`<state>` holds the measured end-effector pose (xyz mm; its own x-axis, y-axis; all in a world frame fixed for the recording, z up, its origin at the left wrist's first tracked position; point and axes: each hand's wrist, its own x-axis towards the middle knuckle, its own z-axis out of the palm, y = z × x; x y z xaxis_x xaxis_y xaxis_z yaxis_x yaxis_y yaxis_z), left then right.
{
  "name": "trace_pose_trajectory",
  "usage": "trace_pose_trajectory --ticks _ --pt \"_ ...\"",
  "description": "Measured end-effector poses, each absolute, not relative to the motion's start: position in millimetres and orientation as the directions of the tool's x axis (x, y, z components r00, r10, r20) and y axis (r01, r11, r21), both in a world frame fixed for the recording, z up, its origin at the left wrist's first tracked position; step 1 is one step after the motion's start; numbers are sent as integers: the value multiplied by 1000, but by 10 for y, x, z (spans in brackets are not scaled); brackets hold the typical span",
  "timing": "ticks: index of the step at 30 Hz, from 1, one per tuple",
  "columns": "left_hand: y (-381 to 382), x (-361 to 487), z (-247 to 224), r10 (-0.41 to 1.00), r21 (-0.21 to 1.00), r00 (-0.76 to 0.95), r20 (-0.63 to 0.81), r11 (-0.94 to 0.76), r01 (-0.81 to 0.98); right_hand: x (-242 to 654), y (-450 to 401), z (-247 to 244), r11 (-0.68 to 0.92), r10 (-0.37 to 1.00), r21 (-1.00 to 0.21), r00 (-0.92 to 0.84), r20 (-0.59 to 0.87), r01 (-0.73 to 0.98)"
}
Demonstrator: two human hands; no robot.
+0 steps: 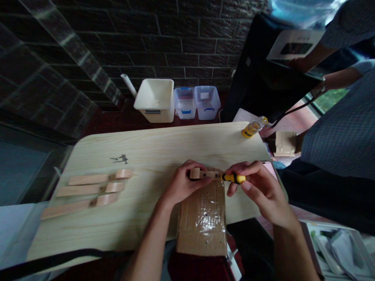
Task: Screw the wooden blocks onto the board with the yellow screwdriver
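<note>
My left hand (184, 180) is closed around a small wooden piece (210, 175) with dark holes or screw heads along it, pinning it on the far end of a taped cardboard piece (202, 230). In my right hand (260, 185) is a short yellow and black screwdriver (233, 178), pinched between thumb and fingers. Its tip meets the right end of the wooden piece; the exact contact is too small to make out. Off to the left lie three wooden strips (84, 190) with raised blocks at their right ends. Several metal screws (120, 158) rest behind them.
The pale wooden table (158, 144) carries a clear bottle with yellow parts (254, 127) at its far right corner and a phone (270, 169) on the right. Beyond stand a cream bin (155, 101) and two clear boxes (197, 103). Another person (340, 128) stands at right.
</note>
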<state>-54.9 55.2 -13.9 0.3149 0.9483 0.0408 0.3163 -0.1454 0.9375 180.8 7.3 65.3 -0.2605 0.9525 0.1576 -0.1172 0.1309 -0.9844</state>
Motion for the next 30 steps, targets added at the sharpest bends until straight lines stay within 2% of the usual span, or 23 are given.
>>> trace_pose_trajectory --ticks 15,18,22,30 --pt "554 -554 -118 948 932 315 38 -148 332 1795 102 614 152 952 -980 -246 180 -126" --pt "554 -556 -113 947 934 319 39 -148 326 1795 97 657 195 944 -976 -252 214 -96" --pt "554 -556 -108 946 934 321 35 -145 326 1805 86 685 188 936 -981 -295 191 -39" --pt "556 -538 -129 952 934 302 49 -151 324 1802 101 612 151 947 -983 -271 173 -103"
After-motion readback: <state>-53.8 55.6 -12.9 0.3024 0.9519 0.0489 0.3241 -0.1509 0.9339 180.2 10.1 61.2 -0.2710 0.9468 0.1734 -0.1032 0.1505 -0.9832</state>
